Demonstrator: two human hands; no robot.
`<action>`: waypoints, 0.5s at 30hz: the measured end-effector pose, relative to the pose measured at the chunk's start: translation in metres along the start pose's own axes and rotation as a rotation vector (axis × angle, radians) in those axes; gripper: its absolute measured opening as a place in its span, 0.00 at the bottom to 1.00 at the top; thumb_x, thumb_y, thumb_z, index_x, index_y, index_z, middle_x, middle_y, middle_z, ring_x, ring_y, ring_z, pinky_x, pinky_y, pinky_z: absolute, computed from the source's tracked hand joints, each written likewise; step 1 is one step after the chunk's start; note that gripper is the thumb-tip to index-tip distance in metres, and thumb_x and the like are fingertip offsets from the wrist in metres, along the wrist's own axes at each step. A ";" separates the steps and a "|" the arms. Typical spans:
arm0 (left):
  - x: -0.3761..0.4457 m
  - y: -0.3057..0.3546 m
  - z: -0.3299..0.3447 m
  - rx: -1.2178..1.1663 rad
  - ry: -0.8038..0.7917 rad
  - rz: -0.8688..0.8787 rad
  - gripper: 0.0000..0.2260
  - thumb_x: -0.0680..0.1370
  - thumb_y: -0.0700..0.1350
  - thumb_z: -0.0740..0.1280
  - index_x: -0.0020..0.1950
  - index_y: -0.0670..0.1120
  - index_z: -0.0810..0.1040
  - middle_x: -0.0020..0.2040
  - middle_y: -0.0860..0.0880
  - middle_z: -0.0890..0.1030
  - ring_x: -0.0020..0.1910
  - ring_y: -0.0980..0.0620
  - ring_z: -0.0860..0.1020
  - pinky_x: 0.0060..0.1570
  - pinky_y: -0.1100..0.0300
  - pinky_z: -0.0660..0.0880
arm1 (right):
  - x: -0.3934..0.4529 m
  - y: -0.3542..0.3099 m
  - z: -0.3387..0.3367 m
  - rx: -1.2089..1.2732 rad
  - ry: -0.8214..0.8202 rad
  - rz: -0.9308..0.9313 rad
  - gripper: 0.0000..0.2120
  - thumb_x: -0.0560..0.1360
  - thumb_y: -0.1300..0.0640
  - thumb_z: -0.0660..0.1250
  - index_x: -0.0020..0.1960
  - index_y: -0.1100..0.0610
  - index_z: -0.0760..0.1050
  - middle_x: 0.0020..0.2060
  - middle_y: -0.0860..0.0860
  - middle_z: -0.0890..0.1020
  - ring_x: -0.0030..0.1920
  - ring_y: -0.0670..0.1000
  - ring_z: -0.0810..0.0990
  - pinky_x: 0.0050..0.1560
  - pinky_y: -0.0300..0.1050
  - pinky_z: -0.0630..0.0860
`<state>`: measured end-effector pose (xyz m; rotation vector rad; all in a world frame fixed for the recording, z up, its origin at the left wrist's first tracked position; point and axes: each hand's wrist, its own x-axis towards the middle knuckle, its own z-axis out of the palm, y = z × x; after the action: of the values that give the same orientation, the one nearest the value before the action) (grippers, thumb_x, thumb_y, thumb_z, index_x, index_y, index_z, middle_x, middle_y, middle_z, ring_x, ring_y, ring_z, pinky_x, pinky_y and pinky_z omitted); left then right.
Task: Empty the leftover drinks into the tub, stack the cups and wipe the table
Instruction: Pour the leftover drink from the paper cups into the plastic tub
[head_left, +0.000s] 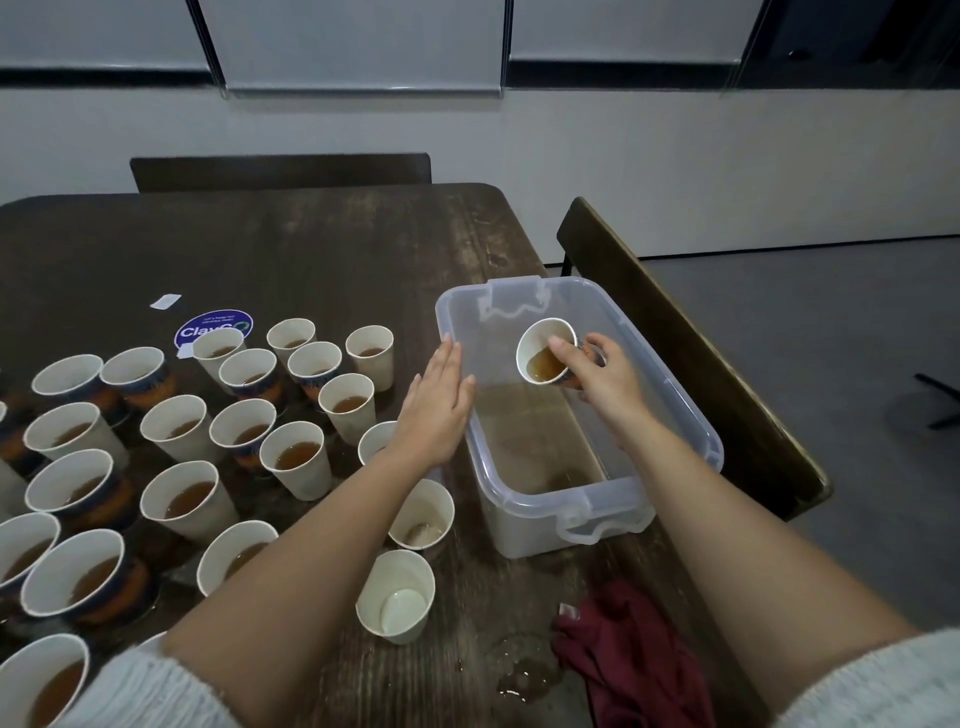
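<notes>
My right hand (605, 382) grips a tilted paper cup (548, 352), brown drink pooled at its lip, above the clear plastic tub (670, 415). My left hand (436, 410) lies flat, fingers straight, against the tub's left rim, holding nothing.

Dim room: pale wall (675, 156) and roller blinds (358, 47) beyond the grip, dark bench (691, 353) just right, grey floor (857, 322) farther right.

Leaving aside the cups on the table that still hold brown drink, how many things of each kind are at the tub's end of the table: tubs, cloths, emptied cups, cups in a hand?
tub: 1
red cloth: 1
emptied cups, standing left of the tub's near corner: 2
tilted cup held over the tub by the right hand: 1
Total: 5
</notes>
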<state>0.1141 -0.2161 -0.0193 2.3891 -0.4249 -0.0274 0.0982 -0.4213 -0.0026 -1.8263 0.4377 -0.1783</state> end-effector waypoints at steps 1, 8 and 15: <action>0.000 0.000 0.000 0.000 0.001 0.001 0.23 0.85 0.48 0.49 0.79 0.46 0.49 0.80 0.51 0.47 0.78 0.56 0.47 0.75 0.50 0.47 | 0.001 0.001 0.000 -0.004 0.007 -0.005 0.39 0.70 0.38 0.72 0.75 0.52 0.63 0.70 0.53 0.70 0.67 0.55 0.72 0.66 0.57 0.73; 0.000 -0.003 0.001 -0.008 0.016 0.014 0.23 0.85 0.49 0.49 0.79 0.47 0.49 0.80 0.51 0.48 0.78 0.56 0.47 0.76 0.48 0.49 | 0.004 0.005 0.001 -0.088 0.020 -0.039 0.41 0.69 0.37 0.72 0.75 0.50 0.61 0.71 0.54 0.68 0.68 0.56 0.70 0.67 0.57 0.72; -0.001 -0.005 0.003 -0.022 0.032 0.028 0.23 0.85 0.49 0.49 0.79 0.48 0.49 0.80 0.51 0.48 0.78 0.55 0.48 0.76 0.48 0.50 | 0.004 0.005 -0.001 -0.142 0.018 -0.052 0.42 0.68 0.36 0.72 0.75 0.50 0.61 0.71 0.54 0.68 0.68 0.56 0.70 0.65 0.58 0.74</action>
<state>0.1142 -0.2142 -0.0245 2.3588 -0.4406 0.0188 0.1005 -0.4251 -0.0070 -1.9784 0.4248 -0.2040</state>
